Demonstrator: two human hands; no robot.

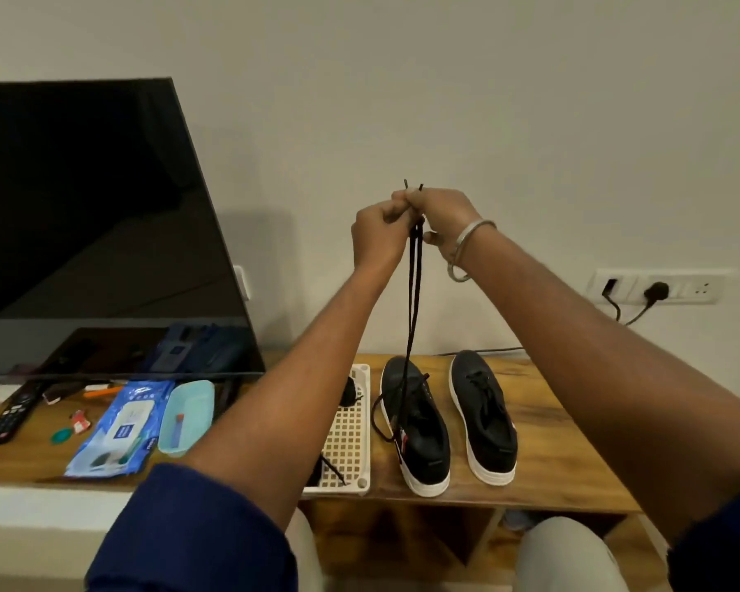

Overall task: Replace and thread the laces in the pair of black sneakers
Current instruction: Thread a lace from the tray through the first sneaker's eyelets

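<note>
Holding both tips of the black lace (414, 292) level, the left hand (379, 241) and right hand (443, 220) each pinch it; keep halves even above the left sneaker (417, 425).

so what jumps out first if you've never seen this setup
Both hands meet raised at the centre, the left hand and right hand pinching the two tips of a long black shoelace that hangs down to the left black white-soled sneaker on the wooden table. The right black sneaker stands beside it. A large dark flat television screen fills the left side.
</note>
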